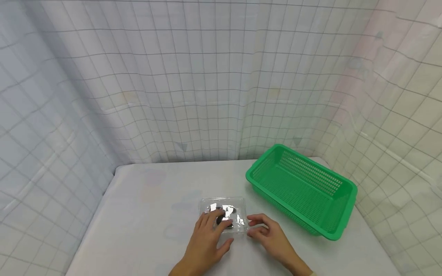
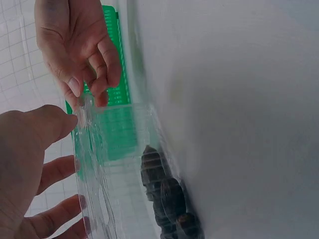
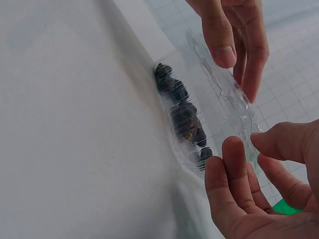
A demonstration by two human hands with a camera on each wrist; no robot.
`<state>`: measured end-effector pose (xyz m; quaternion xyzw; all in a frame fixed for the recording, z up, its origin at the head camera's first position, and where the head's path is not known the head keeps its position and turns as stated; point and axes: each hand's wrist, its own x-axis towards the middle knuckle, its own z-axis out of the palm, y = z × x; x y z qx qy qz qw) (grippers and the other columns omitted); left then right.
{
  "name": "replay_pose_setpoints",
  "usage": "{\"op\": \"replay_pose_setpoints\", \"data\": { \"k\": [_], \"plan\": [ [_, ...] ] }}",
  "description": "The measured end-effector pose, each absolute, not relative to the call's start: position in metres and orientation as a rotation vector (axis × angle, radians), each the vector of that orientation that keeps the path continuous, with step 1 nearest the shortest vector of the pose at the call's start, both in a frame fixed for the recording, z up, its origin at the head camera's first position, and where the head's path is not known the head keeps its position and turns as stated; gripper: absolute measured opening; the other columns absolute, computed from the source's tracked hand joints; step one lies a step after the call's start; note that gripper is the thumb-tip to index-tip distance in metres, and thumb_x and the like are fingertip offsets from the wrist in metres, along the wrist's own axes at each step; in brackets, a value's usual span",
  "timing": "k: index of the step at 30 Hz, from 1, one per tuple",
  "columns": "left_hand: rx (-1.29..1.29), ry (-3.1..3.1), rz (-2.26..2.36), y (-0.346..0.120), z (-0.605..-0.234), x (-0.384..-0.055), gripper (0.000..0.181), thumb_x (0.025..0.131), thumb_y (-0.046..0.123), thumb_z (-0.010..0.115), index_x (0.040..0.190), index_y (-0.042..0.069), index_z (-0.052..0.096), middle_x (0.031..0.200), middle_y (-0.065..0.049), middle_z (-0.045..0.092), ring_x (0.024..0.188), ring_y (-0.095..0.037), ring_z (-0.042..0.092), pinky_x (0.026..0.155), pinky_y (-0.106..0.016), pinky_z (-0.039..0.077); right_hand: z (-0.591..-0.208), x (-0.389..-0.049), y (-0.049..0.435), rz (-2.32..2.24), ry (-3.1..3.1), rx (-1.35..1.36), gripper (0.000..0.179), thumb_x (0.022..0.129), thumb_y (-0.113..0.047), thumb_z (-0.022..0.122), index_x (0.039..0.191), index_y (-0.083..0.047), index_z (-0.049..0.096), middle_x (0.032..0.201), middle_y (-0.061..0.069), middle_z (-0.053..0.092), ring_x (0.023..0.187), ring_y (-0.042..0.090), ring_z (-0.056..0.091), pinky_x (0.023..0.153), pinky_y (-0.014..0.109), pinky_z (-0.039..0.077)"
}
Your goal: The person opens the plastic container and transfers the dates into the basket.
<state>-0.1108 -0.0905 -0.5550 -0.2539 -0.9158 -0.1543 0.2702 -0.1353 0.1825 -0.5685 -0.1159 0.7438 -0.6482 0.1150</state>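
A clear plastic clamshell box, its lid lying over it, sits on the white-covered table. Inside are several dark, lumpy pieces, clustered low in the box in both wrist views. My left hand rests on the lid with its fingers spread and its thumb off toward the near edge. At the box's right edge is my right hand, its fingers loosely bent and the thumb tip right at the rim. The left wrist view shows the right fingertips close by the box's corner.
A green perforated plastic basket stands at an angle to the right of the box, beyond my right hand. White grid-patterned curtains enclose the table at the back and on both sides.
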Motion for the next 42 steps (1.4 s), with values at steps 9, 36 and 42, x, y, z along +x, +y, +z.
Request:
{"op": "replay_pose_setpoints", "data": {
  "k": [9, 36, 42],
  "plan": [
    [-0.895, -2.476, -0.444, -0.06, -0.549, -0.127, 0.048, 0.092, 0.04, 0.102, 0.134, 0.032, 0.079, 0.151, -0.005, 0.069, 0.144, -0.027, 0.068, 0.117, -0.072, 0.059, -0.57, -0.135, 0.191, -1.906, 2.095, -0.277, 0.052, 0.109, -0.011, 0.082, 0.155, 0.003, 0.064, 0.14, 0.03, 0.07, 0.108, 0.013, 0.083, 0.101, 0.025, 0.067],
    [-0.96, -2.647, -0.785, -0.047, -0.543, -0.134, 0.017, 0.101, 0.021, 0.093, 0.106, 0.025, 0.077, 0.156, -0.014, 0.068, 0.153, -0.039, 0.062, 0.122, -0.086, 0.046, -0.579, -0.138, 0.189, -2.008, 1.834, -0.315, 0.057, 0.113, -0.003, 0.071, 0.159, 0.022, 0.049, 0.122, 0.01, 0.074, 0.109, 0.012, 0.083, 0.103, 0.032, 0.069],
    [-0.965, -2.618, -0.807, -0.048, -0.544, -0.136, 0.016, 0.1, 0.02, 0.094, 0.099, 0.021, 0.078, 0.156, -0.015, 0.069, 0.151, -0.039, 0.064, 0.124, -0.083, 0.047, -0.579, -0.138, 0.188, -1.997, 1.814, -0.302, 0.059, 0.114, -0.006, 0.072, 0.159, 0.022, 0.047, 0.119, 0.006, 0.075, 0.112, 0.015, 0.084, 0.104, 0.033, 0.069]
  ]
}}
